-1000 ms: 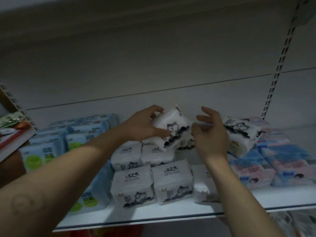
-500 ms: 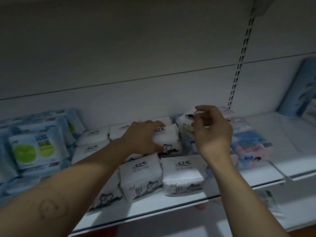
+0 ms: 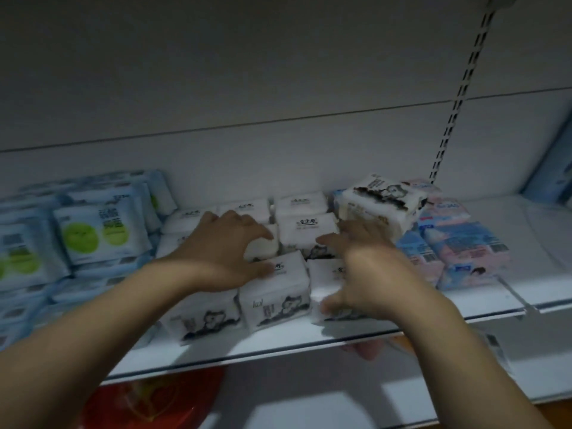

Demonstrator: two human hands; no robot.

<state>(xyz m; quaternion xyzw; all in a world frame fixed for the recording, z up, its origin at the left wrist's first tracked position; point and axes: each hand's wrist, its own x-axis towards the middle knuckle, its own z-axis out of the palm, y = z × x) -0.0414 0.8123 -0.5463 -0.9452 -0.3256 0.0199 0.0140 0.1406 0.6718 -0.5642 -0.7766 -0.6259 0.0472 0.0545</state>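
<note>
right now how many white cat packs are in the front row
3: left pack, below the left hand; middle pack, before the second-row pack it grips; right pack, under the right hand. Others may be hidden.

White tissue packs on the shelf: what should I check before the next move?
1. Left hand grips the second-row pack: ok, fingers over it and thumb under.
2. Right hand hold on the front-right pack: cannot tell, blurred.
3. Front row upright and set back from the shelf edge: ok.
4. Tilted pack squared with the rest: not ok, it lies askew on top at the right.
</note>
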